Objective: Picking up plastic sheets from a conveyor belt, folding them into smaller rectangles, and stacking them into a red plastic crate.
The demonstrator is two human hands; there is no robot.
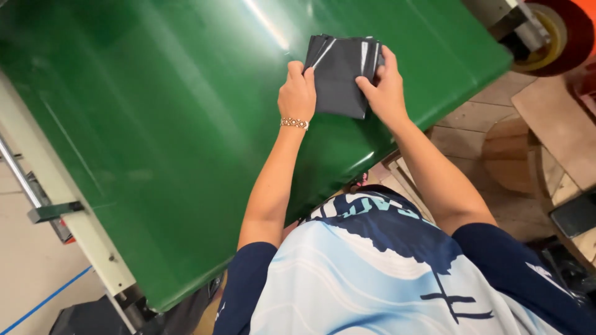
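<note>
Pinching one stack of dark bags (pixel 340 74), left hand (pixel 297 93) and right hand (pixel 386 90) clamp it on one green table (pixel 155 124).

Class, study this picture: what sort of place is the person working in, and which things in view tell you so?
Probably a packing or sorting workshop. A wide glossy green conveyor belt on a pale metal frame fills the view, both hands (left hand, right hand) press a stack of dark grey plastic mailing bags on it, and wooden boards lie nearby.

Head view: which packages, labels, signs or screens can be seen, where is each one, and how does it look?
Stack of dark grey plastic mailing bags: flat, rectangular, with pale strips, on the green belt, held by left hand and right hand.
Tape roll: top right corner, round, red and yellow.
No signs or screens visible.
</note>
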